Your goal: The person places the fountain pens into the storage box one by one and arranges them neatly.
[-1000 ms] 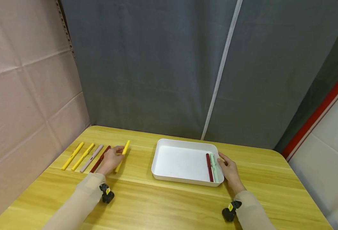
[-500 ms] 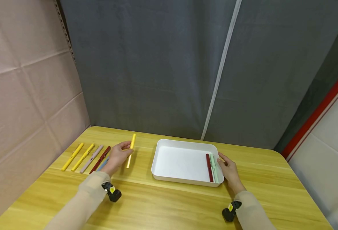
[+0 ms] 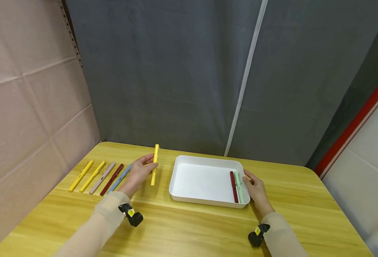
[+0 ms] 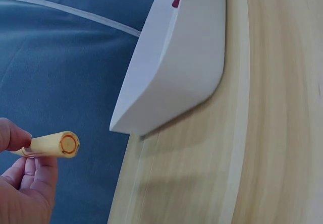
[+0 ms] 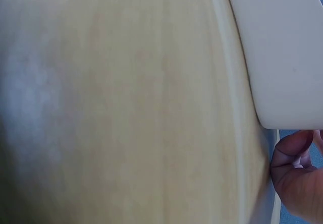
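Note:
My left hand (image 3: 140,172) pinches a yellow pen (image 3: 155,160) between thumb and fingers, holding it up over the table left of the tray. In the left wrist view the round end of that yellow pen (image 4: 63,144) faces the camera. At the tray's right side, my right hand (image 3: 256,189) holds the rim of the white tray (image 3: 205,203) with thumb and fingertips. The right wrist view shows its bent thumb (image 5: 292,148) by the tray's corner; the fingers there are partly hidden. Inside the tray, a dark red pen (image 3: 234,187) and a mint green pen (image 3: 239,187) lie side by side along the right wall.
On the table's left lie a row of slanted pens: two yellow pens (image 3: 81,176) (image 3: 92,176), a lilac pen (image 3: 102,178), a dark red pen (image 3: 112,179) and a blue pen (image 3: 119,178). A grey curtain (image 3: 163,78) hangs behind the wooden table (image 3: 189,228).
My left hand has carried the yellow pen up and rightward, away from the row, uncovering the blue pen. The pen now stands more upright. My right hand stays at the tray.

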`<state>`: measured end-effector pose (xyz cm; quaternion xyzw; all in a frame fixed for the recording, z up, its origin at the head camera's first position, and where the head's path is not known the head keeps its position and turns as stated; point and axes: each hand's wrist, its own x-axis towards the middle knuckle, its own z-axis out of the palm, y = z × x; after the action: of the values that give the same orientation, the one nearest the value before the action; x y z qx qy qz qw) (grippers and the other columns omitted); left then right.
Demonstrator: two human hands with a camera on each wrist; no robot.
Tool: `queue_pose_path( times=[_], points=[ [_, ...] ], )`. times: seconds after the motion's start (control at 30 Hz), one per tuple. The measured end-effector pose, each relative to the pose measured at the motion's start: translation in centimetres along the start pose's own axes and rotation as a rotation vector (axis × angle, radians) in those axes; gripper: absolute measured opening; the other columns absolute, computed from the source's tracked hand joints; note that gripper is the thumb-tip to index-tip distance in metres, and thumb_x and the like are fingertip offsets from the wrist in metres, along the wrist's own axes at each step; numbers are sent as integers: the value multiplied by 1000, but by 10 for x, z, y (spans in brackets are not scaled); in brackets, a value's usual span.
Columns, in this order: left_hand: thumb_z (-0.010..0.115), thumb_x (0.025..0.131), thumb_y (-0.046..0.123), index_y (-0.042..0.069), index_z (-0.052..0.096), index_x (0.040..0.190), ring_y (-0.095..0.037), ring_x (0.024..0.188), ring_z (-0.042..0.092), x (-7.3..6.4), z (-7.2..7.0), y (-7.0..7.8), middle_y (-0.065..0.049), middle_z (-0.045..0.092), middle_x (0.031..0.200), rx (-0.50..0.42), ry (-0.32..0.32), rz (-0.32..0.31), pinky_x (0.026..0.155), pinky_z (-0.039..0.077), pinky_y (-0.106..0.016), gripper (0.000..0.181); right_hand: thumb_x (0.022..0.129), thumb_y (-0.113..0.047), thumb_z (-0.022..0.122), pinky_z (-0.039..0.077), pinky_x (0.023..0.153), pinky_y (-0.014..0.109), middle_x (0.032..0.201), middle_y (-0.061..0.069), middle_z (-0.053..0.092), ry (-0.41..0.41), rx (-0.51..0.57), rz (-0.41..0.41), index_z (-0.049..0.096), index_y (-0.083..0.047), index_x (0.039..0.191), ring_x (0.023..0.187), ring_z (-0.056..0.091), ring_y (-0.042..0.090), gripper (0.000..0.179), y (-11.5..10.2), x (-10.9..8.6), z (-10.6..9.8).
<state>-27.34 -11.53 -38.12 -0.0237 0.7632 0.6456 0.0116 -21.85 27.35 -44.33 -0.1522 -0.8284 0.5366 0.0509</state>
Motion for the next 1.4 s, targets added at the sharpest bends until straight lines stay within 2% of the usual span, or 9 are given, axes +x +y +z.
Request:
queue_pose_path(
  times=[0.27,0.6,0.8,1.03,1.27,1.4],
  points=[
    [60,89,2,-1,47,134,-3,78,59,-4,18,8,-22,53,125,-129,-4,-13,68,48,-16,48,101,-23,42,38,74,21,129,20,46,-6,0,14,36,-10,145,101,41,25,47,0,0,0],
    [60,89,0,-1,48,134,-12,86,61,-6,44,13,-24,52,125,-218,-38,-5,71,49,-19,47,101,-24,42,39,75,20,132,19,44,-9,12,26,35,-11,146,102,41,25,47,1,1,0],
    [62,87,0,-1,49,132,-15,85,62,-8,67,17,-21,55,120,-235,-54,4,68,49,-18,47,101,-23,43,40,71,19,125,20,48,-2,10,9,37,-9,144,98,43,23,46,1,0,-1],
    [63,86,-1,-1,52,130,-14,82,61,-12,96,16,-16,55,112,-264,-96,-13,76,53,-25,45,101,-25,43,39,77,21,134,19,43,-17,11,40,35,-12,146,104,41,26,48,0,0,0],
    [63,85,-3,-5,51,129,-10,78,59,-15,124,10,-12,56,105,-296,-152,-30,73,53,-23,45,101,-25,41,37,94,36,146,19,34,-25,36,60,33,-13,147,111,38,29,48,-1,1,0],
    [63,85,-3,-4,52,128,-10,79,59,-17,139,8,-12,56,104,-298,-164,-48,75,54,-26,44,101,-25,41,36,97,39,147,19,32,-25,44,61,32,-12,147,112,37,30,48,0,1,0]
  ],
)
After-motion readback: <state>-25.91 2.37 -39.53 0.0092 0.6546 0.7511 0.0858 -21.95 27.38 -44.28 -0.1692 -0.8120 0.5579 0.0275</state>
